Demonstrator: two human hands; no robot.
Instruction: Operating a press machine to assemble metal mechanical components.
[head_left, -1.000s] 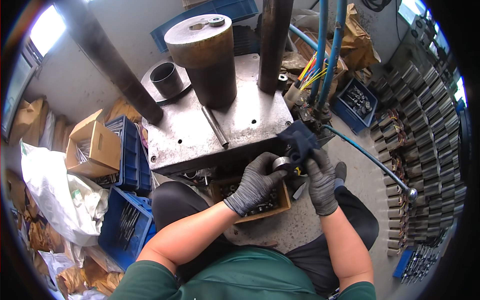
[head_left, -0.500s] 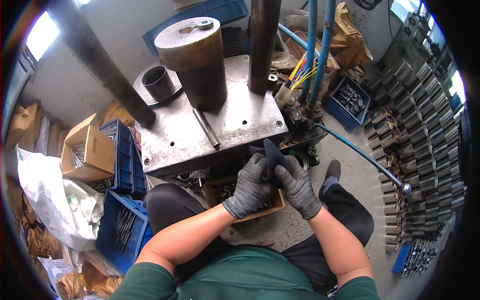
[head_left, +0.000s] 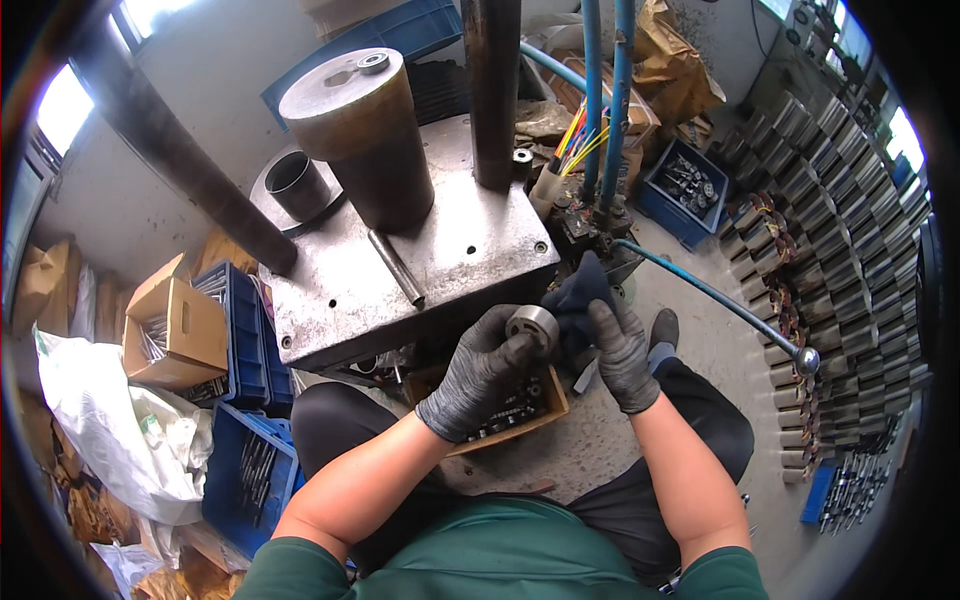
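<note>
My left hand, in a grey work glove, is closed around a round metal bearing, with the thumb and fingers at its sides. Just to the right, my gloved right hand grips a dark blue cloth that sticks up beyond its fingers. Cloth and bearing are close together; I cannot tell whether they touch. Both hands are in front of the metal press table. On it lies a steel rod beside a thick steel cylinder. A small bearing rests on the cylinder's top.
Below my hands stands a shallow box of small metal parts. Blue crates and a cardboard box are at left. A blue lever with a ball end reaches out at right, before stacked metal cylinders.
My hands have moved apart, the right one drawing the cloth rightward. The bearing now shows in my left hand. The whole view has shifted slightly.
</note>
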